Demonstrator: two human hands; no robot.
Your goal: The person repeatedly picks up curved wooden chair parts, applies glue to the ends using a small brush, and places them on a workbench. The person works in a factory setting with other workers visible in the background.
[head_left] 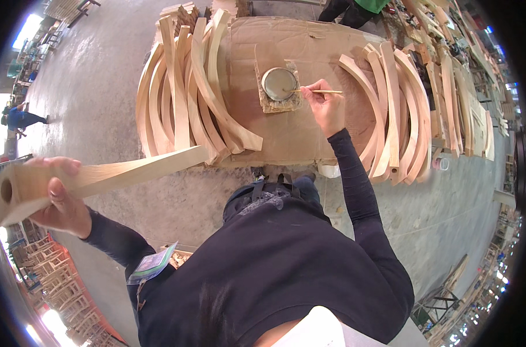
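Observation:
Off to the left, my left hand is closed around a long curved wooden leg with a round hole in its near end. The leg's far end reaches toward the table's front edge. My right hand pinches a thin wooden stick over the table. Its tip dips into a round can of greyish-tan contents; whether the tip has bristles is too small to tell. Under the can lies a stained piece of cardboard.
Brown cardboard covers the table. Curved wooden pieces are piled at its left and right. More wooden parts stand farther right. A person in green stands beyond the table; another in blue is far left.

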